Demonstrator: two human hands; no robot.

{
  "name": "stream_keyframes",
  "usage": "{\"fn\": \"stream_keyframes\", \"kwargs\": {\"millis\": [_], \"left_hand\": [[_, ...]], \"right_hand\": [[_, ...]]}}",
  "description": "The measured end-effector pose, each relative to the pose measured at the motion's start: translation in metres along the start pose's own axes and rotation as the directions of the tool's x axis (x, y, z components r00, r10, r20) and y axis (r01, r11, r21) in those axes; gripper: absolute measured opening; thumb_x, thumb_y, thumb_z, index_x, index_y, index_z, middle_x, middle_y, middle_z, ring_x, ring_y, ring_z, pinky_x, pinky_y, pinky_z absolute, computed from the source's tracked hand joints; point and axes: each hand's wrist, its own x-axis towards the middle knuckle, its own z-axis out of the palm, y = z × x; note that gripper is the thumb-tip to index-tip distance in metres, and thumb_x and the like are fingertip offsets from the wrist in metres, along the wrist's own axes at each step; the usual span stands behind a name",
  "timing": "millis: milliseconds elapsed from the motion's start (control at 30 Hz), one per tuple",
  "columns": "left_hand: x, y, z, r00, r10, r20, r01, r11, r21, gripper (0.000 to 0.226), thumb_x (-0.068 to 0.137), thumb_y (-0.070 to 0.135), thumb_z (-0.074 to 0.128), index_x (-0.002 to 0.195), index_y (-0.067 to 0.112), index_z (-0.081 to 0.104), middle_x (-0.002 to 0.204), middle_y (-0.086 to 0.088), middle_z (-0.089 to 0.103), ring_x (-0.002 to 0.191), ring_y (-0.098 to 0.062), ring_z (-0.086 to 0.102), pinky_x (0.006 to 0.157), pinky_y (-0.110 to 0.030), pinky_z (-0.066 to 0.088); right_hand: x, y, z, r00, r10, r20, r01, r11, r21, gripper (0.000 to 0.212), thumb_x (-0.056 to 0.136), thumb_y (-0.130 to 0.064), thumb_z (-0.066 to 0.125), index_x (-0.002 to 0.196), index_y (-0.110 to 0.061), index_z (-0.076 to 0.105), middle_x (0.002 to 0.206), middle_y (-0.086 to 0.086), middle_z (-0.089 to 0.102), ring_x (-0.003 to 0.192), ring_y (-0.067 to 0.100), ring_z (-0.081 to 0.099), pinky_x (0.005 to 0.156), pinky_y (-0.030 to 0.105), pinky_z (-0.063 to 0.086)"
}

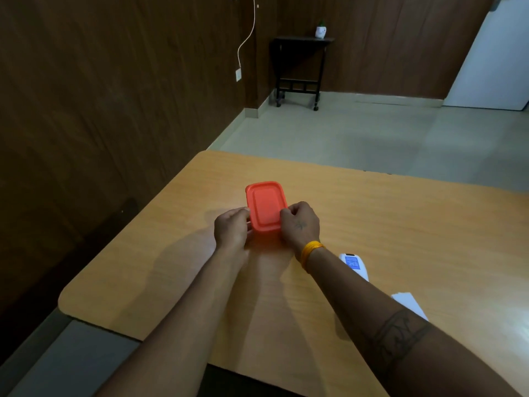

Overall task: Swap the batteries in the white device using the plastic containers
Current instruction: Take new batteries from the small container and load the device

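The orange container (266, 207) sits lidded on the wooden table (400, 224), slightly left of centre, with the left hand (232, 229) and right hand (300, 223) curled on its near corners, fingertips pinching the lid's rim. To open it cleanly, I judge one hand should pin the base while the other peels a corner upward. The white device (353, 265) lies near the right forearm, so that elbow should stay clear.
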Motion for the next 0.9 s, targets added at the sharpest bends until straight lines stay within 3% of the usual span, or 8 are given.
{"fn": "stream_keyframes", "kwargs": {"millis": [100,167,233,433,633,700,800,900], "left_hand": [[-0.014,0.004,-0.008,0.992,-0.026,0.125,0.026,1.000,0.001,0.025,0.099,0.004,0.056,0.115,0.013,0.074,0.102,-0.008,0.078,0.090,-0.023,0.075,0.064,-0.031,0.057],[-0.024,0.007,-0.013,0.973,-0.019,0.228,0.012,0.999,0.031,0.035,0.096,0.003,0.059,0.125,0.017,0.070,0.115,-0.008,0.076,0.097,-0.024,0.073,0.069,-0.034,0.058],[-0.037,0.009,-0.014,0.940,0.010,0.340,-0.025,0.999,0.039,0.045,0.093,0.004,0.065,0.135,0.019,0.064,0.121,-0.009,0.075,0.100,-0.023,0.072,0.075,-0.037,0.060],[-0.094,0.011,-0.005,0.740,0.050,0.670,-0.132,0.989,0.072,0.071,0.077,0.023,0.083,0.143,0.023,0.058,0.133,-0.013,0.067,0.119,-0.030,0.068,0.091,-0.045,0.062],[-0.157,-0.002,0.001,0.570,0.046,0.820,-0.185,0.980,0.074,0.080,0.075,0.008,0.086,0.146,0.022,0.054,0.140,-0.010,0.062,0.123,-0.031,0.065,0.099,-0.049,0.059],[-0.177,-0.014,0.003,0.576,0.065,0.815,-0.244,0.965,0.095,0.081,0.072,0.009,0.090,0.144,0.026,0.055,0.137,-0.005,0.066,0.124,-0.029,0.065,0.099,-0.043,0.060],[-0.202,-0.037,0.007,0.641,0.128,0.757,-0.328,0.937,0.119,0.080,0.068,0.015,0.097,0.138,0.025,0.059,0.128,-0.002,0.071,0.119,-0.026,0.069,0.089,-0.033,0.061],[-0.218,-0.054,0.013,0.678,0.186,0.711,-0.389,0.912,0.132,0.085,0.062,0.027,0.101,0.136,0.026,0.060,0.130,-0.001,0.070,0.119,-0.025,0.069,0.085,-0.040,0.064]], "right_hand": [[-0.011,0.002,-0.019,0.998,-0.031,-0.047,0.035,0.996,0.077,0.014,0.097,-0.030,0.055,0.098,-0.018,0.062,0.088,-0.002,0.064,0.081,0.027,0.070,0.076,0.056,0.064],[-0.022,0.001,-0.039,0.998,-0.039,-0.045,0.044,0.992,0.115,0.015,0.103,-0.027,0.054,0.106,-0.015,0.064,0.092,-0.002,0.063,0.076,0.023,0.069,0.070,0.053,0.066],[-0.034,0.002,-0.064,0.999,-0.049,-0.023,0.052,0.989,0.140,0.017,0.106,-0.025,0.053,0.112,-0.013,0.065,0.101,0.005,0.066,0.084,0.024,0.071,0.064,0.044,0.067],[-0.077,0.016,-0.139,0.991,-0.119,0.069,0.104,0.976,0.190,0.021,0.111,-0.024,0.051,0.104,-0.015,0.069,0.106,0.008,0.068,0.093,0.029,0.070,0.062,0.036,0.064],[-0.115,0.032,-0.198,0.985,-0.126,0.119,0.099,0.973,0.209,0.022,0.110,-0.020,0.054,0.108,-0.015,0.075,0.108,0.008,0.071,0.096,0.028,0.068,0.068,0.035,0.059],[-0.125,0.038,-0.212,0.986,-0.120,0.120,0.092,0.973,0.212,0.019,0.107,-0.020,0.060,0.107,-0.014,0.077,0.109,0.011,0.073,0.094,0.027,0.068,0.068,0.034,0.058],[-0.139,0.051,-0.224,0.988,-0.111,0.109,0.089,0.978,0.191,0.014,0.104,-0.022,0.065,0.104,-0.015,0.078,0.109,0.014,0.075,0.095,0.029,0.070,0.071,0.035,0.059],[-0.151,0.070,-0.224,0.998,-0.057,0.029,0.049,0.976,0.213,0.013,0.103,-0.026,0.066,0.101,-0.019,0.077,0.107,0.005,0.074,0.102,0.029,0.070,0.081,0.044,0.063]]}}
